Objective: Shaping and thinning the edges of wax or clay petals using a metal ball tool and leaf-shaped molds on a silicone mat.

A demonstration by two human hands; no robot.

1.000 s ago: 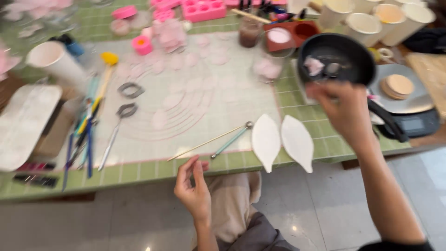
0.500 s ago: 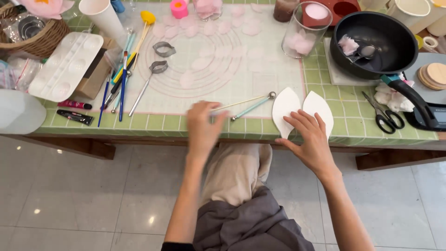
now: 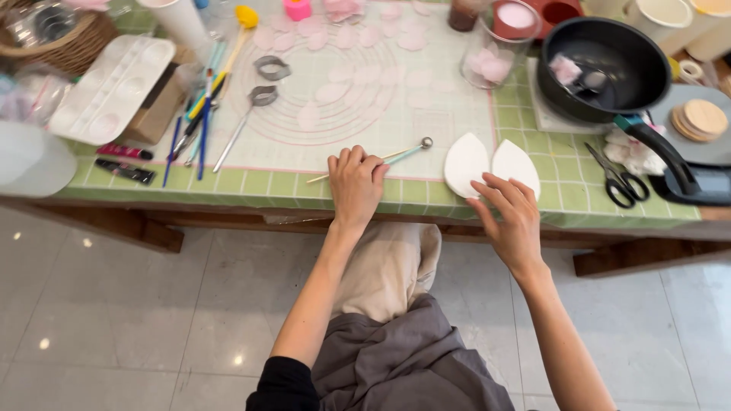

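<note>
Gripping ball tool (image 3: 407,150) | left hand (image 3: 354,186) | right hand (image 3: 514,217) touching white petals (image 3: 491,164)

Two white leaf-shaped petals (image 3: 491,164) lying flat, side by side; thin ball-tipped tool (image 3: 407,150) slanting across the mat (image 3: 365,144).

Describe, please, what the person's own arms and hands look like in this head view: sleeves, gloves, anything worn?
Both hands are bare: no gloves, and no rings or watch that I can make out on the left hand or the right hand. The forearms are uncovered too. A dark, black-looking sleeve covers the upper left arm. No sleeve shows on the right arm within the frame.
</note>
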